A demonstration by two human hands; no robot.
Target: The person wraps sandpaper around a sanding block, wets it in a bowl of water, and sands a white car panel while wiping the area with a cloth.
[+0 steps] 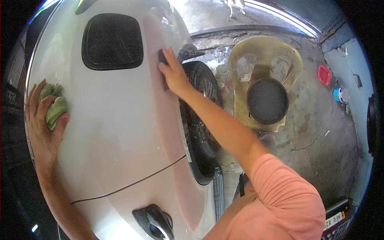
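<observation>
A white car body panel (pixel 116 120) lies below me, with a pinkish band along its right side. My left hand (pixel 45 120) rests at the panel's far left edge, fingers curled around a crumpled green cloth (pixel 58 111). On the pinkish band, near the wheel arch, my right hand (pixel 176 76) grips a dark flat block (pixel 162 57) against the surface. The palm hides part of the block. Above and between the hands is a black rounded-square cover (pixel 113 42). A car wheel (pixel 206 90) sits just right of my right hand, partly hidden by my forearm.
A yellowish plastic chair (pixel 262 46) stands on the concrete floor with a black basin (pixel 268 100) on its seat. Near the right wall are a pink container (pixel 323 75) and a blue-and-white can (pixel 341 95). A door handle (pixel 154 224) protrudes at the bottom. An animal (pixel 236 6) stands outside.
</observation>
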